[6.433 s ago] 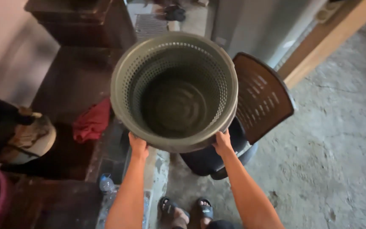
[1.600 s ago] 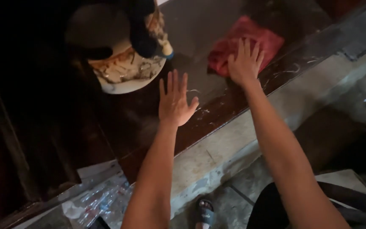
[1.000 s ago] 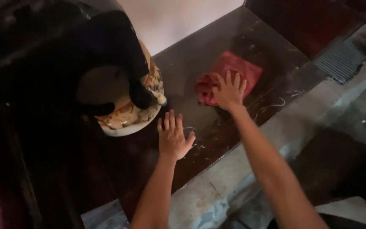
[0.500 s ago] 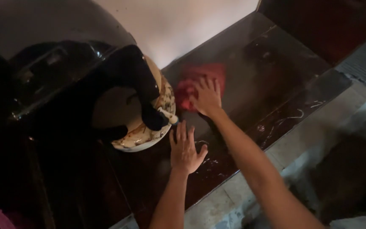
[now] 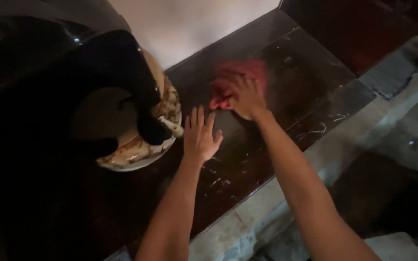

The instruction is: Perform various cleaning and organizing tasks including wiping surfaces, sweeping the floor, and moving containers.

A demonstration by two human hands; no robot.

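Note:
A crumpled red cloth (image 5: 233, 77) lies on a dark polished stone ledge (image 5: 310, 101). My right hand (image 5: 246, 99) rests on the cloth's near edge, fingers curled into the fabric. My left hand (image 5: 200, 135) hovers flat over the ledge, fingers spread, holding nothing. It is just right of a cream helmet (image 5: 136, 140) with patterned trim that lies open side up with black padding and straps inside.
A pale wall (image 5: 194, 24) rises behind the ledge. A lighter concrete curb (image 5: 267, 208) runs along the ledge's near side. A grey ribbed mat (image 5: 393, 72) lies at the right. A dark curved object (image 5: 35, 48) fills the upper left.
The view has swung from a grey laundry basket held in both hands to the ledge. Both hands reached forward; my right hand moved onto the red cloth and its fingers closed into it.

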